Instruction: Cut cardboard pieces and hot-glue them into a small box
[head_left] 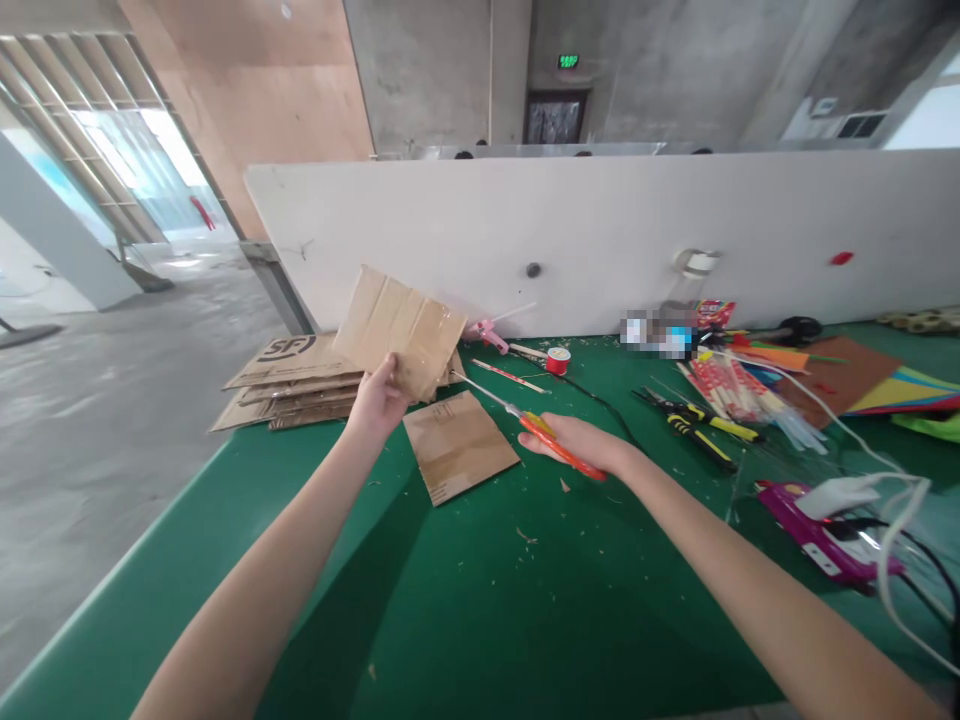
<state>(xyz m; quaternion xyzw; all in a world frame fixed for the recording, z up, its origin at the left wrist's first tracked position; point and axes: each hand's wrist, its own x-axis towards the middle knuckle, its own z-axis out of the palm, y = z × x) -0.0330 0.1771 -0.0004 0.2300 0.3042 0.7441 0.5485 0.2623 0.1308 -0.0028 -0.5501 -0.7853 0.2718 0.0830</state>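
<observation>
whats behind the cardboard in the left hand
Behind the held cardboard are the white partition and, lower, a cardboard stack, both partly covered; anything fully hidden there can't be seen.

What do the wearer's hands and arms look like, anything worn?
Left hand and right hand: no gloves. Left forearm and right forearm: bare to the picture's edge, no sleeves in view. No watch, band or cable shows on either. Rings: too small to tell.

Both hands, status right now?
Left hand: closed on a raised piece of cardboard.
Right hand: closed around the handles of the orange-handled scissors.
</observation>
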